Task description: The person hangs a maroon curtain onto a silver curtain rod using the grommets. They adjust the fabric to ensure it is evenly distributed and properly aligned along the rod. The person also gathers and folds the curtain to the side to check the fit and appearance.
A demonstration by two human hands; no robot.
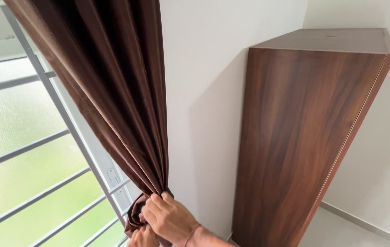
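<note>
Wall rises white behind my grip, and a tall wooden cabinet stands well to the right of it. Left of the grip, a window with grey bars shows blurred green. Above my fists the brown curtain hangs gathered, narrowing into them. My right hand clenches tight round the bunched cloth; my left hand, just beneath and partly cut off, pinches the curtain below it.

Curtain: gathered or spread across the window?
Gathered. The brown curtain is bunched into folds, gripped by the right hand above the left hand; the barred window is uncovered.
</note>
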